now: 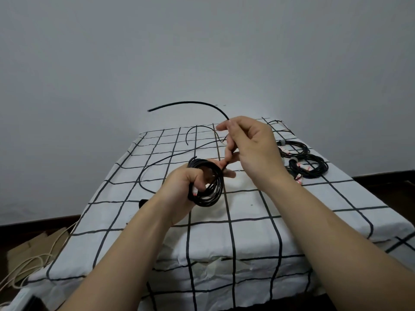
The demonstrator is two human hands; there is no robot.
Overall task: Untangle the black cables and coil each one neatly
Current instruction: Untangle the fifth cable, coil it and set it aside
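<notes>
1. Hidden under the white grid-lined sheet (pixel 247 221): whatever carries it. Cannot tell desk from bed.
2. Partly covered by the left palm: the near side of the black cable coil (pixel 217 191). Just beside the left forearm, a small black thing (pixel 142 202), too little shown to name.
3. Cut off at the lower left corner: cream cords (pixel 33 261) and cardboard (pixel 27 248) on the floor.
4. Bare sheet between the hands and the near edge. Near the right edge, well apart from the hands, two wound coils (pixel 310 169) just beside each other, with white-and-red tags.
5. Left hand (pixel 184 185): fingers curled through the coil, gripping it above the sheet.
6. Right hand (pixel 253 144): thumb and forefinger pinching the strand that rises from the coil; free end (pixel 190 102) arching up and left against the wall.
7. Lying on the sheet behind the hands and curving left: a loose black cable (pixel 170 155).
</notes>
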